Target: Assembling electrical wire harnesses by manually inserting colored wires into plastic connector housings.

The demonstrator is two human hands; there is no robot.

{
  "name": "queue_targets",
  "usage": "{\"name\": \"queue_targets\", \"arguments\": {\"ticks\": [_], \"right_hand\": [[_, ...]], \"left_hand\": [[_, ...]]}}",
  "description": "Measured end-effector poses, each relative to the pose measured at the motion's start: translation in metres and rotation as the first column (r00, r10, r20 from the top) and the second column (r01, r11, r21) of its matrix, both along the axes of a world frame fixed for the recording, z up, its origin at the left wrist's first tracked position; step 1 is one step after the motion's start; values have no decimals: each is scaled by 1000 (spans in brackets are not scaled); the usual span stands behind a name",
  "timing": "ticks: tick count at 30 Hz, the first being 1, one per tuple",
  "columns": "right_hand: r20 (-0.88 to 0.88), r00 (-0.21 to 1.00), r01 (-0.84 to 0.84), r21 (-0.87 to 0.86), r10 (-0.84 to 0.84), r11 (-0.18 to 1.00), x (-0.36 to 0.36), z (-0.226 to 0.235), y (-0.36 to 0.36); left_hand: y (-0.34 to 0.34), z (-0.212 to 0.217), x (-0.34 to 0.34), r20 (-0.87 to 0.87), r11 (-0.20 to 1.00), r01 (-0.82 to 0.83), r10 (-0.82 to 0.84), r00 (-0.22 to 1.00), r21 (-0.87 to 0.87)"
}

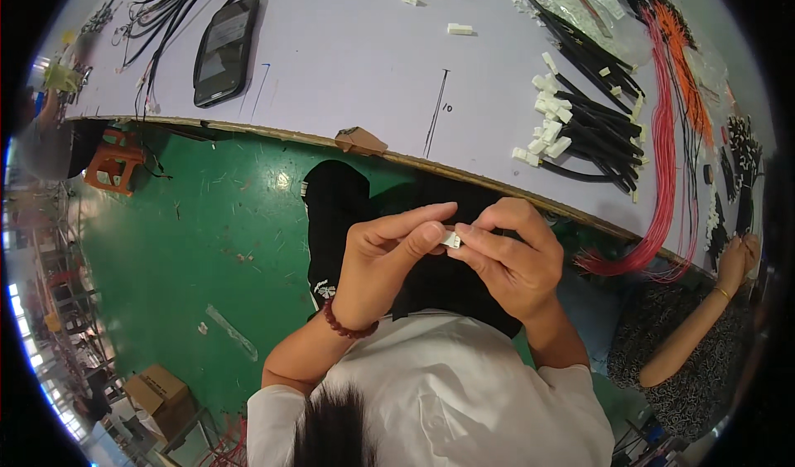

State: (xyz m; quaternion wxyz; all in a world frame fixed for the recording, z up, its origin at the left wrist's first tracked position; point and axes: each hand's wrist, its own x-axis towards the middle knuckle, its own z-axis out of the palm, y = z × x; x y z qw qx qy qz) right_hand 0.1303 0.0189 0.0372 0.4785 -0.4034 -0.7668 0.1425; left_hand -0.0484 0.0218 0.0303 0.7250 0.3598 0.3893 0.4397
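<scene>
Head view shows you the white bench [348, 69] sweeping across the top, its near edge curving above the green floor [207, 252]. Toward the bench's right end lies a bundle of black cables [592, 127] tipped with white connectors, and beside it a sheaf of red wires [662, 161] spills over the near edge. Near the bench's left end a black phone [225, 50] lies face up. At the right end of the bench another person's hand [734, 262] works among small parts. Below the near edge, over your lap, your left hand [389, 260] and right hand [509, 260] meet; both grips are pinched on a small white connector [451, 239], held between the fingertips of the two hands, clear of the bench
</scene>
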Motion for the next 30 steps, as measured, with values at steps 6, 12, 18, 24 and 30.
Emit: {"name": "queue_targets", "arguments": {"ticks": [6,12,18,24,30], "right_hand": [[-86,996,39,-2,-39,999,-3,-10,-4],[-177,983,27,-138,-51,990,3,4,-6],[326,930,163,45,-169,986,79,78,17],[451,880,190,-41,-152,981,106,57,96],[386,919,149,-141,-84,979,126,60,117]], "left_hand": [[-4,1,9,-85,998,-14,20,996,65],[2,13,16,-191,993,76,-57,980,95],[55,37,5,-176,933,192,-143,974,303],[155,43,23,-580,737,268,202,789,621],[204,26,49,-822,491,676,463,333,550]]}}
